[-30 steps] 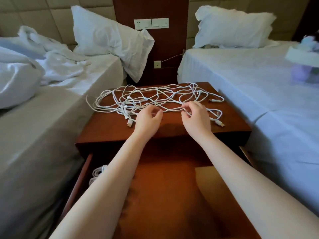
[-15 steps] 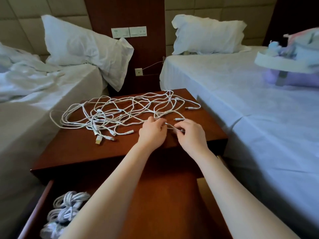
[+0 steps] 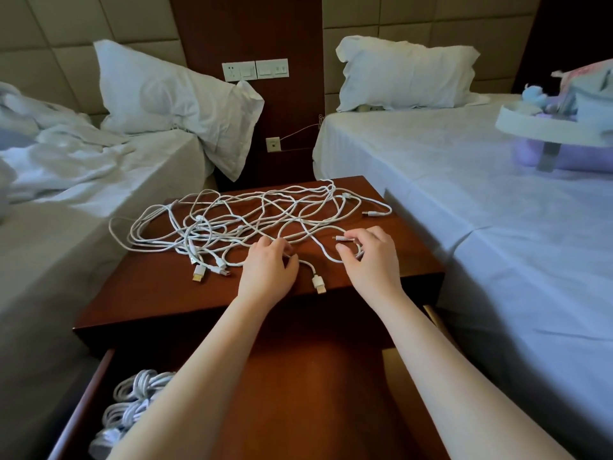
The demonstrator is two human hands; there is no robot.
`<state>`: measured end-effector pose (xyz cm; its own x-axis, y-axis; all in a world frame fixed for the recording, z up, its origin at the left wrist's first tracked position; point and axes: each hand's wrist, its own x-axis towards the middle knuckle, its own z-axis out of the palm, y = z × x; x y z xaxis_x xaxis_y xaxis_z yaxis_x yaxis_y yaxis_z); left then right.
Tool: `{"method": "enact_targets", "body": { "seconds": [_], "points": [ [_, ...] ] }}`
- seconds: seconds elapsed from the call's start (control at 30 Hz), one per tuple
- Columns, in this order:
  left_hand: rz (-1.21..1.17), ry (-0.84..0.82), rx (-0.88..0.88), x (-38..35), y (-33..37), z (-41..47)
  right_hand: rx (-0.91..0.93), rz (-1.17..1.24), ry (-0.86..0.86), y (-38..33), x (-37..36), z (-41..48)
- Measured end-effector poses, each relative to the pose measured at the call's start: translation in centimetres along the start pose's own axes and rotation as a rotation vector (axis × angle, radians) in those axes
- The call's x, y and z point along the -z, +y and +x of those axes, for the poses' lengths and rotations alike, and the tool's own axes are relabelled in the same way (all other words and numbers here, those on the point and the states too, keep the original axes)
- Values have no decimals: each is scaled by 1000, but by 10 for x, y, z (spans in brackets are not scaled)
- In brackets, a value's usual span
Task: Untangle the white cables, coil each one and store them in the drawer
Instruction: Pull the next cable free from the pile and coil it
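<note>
Untangling is in hand: the white cables [image 3: 238, 220] lie knotted on the surface [image 3: 149, 293]. The left hand [image 3: 268, 273] curls over one strand; its fingertips are hidden, so a pinch is only likely. The right hand [image 3: 373, 260] pinches a loop beside a small plug [image 3: 341, 239]. Next, that end needs drawing clear of the knot. Coiled cables [image 3: 132, 400] in the open drawer [image 3: 91, 390] sit partly behind the left arm.

nightstand [image 3: 159, 290]: glossy reddish wood | cables [image 3: 232, 220]: smooth white plastic | pillows [image 3: 166, 94]: matt white cloth
</note>
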<state>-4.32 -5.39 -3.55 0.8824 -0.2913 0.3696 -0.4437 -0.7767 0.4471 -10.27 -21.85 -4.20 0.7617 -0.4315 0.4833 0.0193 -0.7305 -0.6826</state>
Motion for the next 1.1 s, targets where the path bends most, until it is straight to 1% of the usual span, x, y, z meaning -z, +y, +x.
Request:
{"method": "enact_targets", "body": {
  "seconds": [0.1,0.23,0.33,0.43,0.5,0.57,0.6,0.67,0.77,0.87,0.93,1.03,1.1],
  "points": [
    [-21,13,-15,2,2,-1,-18,-30,-4,2,0,0],
    [54,-88,-25,4,7,-2,3,-69,-45,1,0,-1],
    [81,-113,5,6,9,3,13,-96,-116,-2,2,-3],
    [103,-126,65,7,9,10,83,-51,-162,-2,0,-5],
    [62,-109,84,5,12,12,109,-4,-107,-2,0,-6],
    [-47,-110,78,2,18,9,84,63,-7,-1,3,-2],
    [-90,-129,57,0,22,8,67,105,44,-1,7,-1],
    [-102,-167,-16,-4,29,8,35,196,118,-1,12,1],
    [-77,-206,-87,-13,44,19,47,300,145,-8,17,3],
    [-105,-250,-77,-20,58,31,88,393,141,-18,23,5],
    [-196,-214,2,-18,58,35,96,459,117,-23,25,4],
    [-359,-79,151,-7,43,27,133,484,45,-34,22,0],
    [-398,-6,213,2,30,19,159,481,3,-42,17,-4]
  ]
}}
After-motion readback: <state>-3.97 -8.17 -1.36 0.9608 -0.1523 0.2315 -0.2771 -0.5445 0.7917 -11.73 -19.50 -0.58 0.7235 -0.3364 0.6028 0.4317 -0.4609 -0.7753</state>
